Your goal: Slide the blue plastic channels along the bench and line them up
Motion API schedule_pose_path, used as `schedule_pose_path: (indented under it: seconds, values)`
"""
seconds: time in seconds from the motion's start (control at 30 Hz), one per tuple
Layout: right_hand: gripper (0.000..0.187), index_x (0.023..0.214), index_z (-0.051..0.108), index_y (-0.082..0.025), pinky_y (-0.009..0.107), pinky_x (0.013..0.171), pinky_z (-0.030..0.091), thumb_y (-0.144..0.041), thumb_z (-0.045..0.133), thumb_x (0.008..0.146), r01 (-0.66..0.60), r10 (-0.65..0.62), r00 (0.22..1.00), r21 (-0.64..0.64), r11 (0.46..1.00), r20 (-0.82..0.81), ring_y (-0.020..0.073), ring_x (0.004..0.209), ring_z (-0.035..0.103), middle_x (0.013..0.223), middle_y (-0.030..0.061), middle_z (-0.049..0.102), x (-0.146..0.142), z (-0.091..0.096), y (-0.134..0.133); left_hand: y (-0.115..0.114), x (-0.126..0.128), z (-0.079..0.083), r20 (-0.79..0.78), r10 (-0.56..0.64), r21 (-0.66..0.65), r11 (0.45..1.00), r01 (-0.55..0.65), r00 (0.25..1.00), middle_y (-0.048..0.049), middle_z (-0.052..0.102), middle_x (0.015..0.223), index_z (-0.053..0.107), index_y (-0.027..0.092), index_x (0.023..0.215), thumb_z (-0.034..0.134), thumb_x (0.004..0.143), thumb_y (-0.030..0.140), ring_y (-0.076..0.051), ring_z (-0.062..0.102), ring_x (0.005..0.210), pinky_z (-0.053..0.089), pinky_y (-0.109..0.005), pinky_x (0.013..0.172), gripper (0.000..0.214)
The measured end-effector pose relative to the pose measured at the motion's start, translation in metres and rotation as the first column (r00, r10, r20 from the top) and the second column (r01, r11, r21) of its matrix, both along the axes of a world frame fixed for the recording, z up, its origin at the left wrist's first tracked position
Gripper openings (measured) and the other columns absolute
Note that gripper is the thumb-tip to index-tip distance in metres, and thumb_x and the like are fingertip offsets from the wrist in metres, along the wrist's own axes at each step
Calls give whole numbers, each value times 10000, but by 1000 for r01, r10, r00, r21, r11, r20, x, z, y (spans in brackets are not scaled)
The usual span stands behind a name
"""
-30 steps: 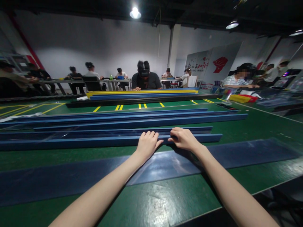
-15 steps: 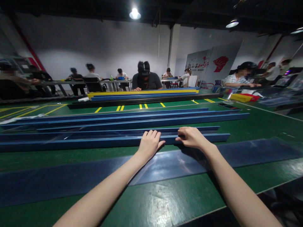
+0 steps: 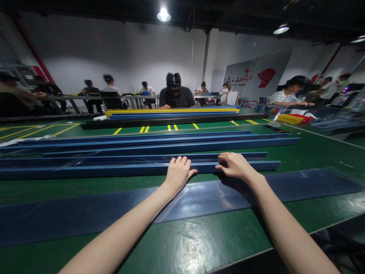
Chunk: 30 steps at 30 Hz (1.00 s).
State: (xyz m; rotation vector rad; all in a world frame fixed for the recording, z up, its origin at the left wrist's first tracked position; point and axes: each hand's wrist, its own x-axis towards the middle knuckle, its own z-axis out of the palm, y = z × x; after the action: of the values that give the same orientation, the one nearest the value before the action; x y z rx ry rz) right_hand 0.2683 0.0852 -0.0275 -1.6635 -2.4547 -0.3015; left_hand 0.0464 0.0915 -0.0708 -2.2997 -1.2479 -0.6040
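Note:
A long blue plastic channel [image 3: 137, 169] lies crosswise in front of me, with clear film inside its left part. My left hand [image 3: 179, 173] rests over its front wall, fingers laid across the rim and thumb held apart. Farther right, my right hand [image 3: 238, 166] is closed, fingers curled at the same channel near its right end; its fingertips are partly hidden. Beneath my forearms, a flat translucent bluish strip [image 3: 196, 201] stretches across the green table [image 3: 196, 243].
Behind the channel lie more blue channels [image 3: 176, 147], then a black profile [image 3: 137, 123] and a yellow profile [image 3: 171, 111]. A phone [image 3: 275, 129] and a yellow-and-red tray [image 3: 293, 118] are at the back right. A co-worker [image 3: 176, 95] sits opposite; several others work around.
The front blue channel has slid slightly right, together with my right hand. My left hand has shifted a little to the left. The flat strip stays about where it was.

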Motion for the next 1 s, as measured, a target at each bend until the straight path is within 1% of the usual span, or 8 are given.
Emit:
schedule_pose_path:
  seconds: [0.13,0.33,0.53,0.7,0.87,1.0]
  values:
    - [222,678,579,-196,237,545,263,-378,483,763,-7,7,1000,5,1000,3,159,695,557,746,29,626,-2,2,-1,0,0,0,4,-8,-7,1000,8,1000,-60,592,839,550,152,802,504,782,466,-209,504,812,309,-323,675,318]
    - [321,710,604,-190,242,560,285,-456,438,783,1,-1,1000,-29,1000,-11,172,712,568,755,45,642,-4,4,-2,0,-1,0,19,-12,-11,1000,12,1000,-64,593,811,550,156,792,501,785,462,-213,508,789,306,-323,661,309]
    - [333,714,601,-188,236,576,300,-459,425,797,-16,16,1000,-32,999,18,176,728,574,786,59,643,-8,0,-1,-1,-1,-1,2,3,-4,1000,-3,1000,-61,593,817,550,150,809,478,795,476,-207,510,782,307,-318,661,334]
    - [327,758,605,-187,236,588,322,-454,422,803,-49,50,999,-37,998,20,185,772,583,836,58,644,-12,-3,0,0,0,-1,0,5,-1,1000,-5,1000,-60,595,810,551,149,804,487,790,474,-209,513,780,309,-318,658,332]
    - [312,818,620,-179,236,647,356,-429,435,803,-61,59,998,-73,995,-20,193,840,578,896,69,648,-13,-6,1,-1,-1,0,6,3,-7,1000,-3,1000,-64,596,805,551,147,800,489,788,473,-210,516,775,311,-318,655,333]
    - [307,872,628,-172,245,720,372,-395,427,810,-94,90,994,-77,993,-59,197,889,570,939,74,644,-14,-8,2,-1,-1,0,6,-1,-12,1000,1,1000,-62,595,806,550,149,799,481,794,472,-209,516,777,312,-318,657,331]
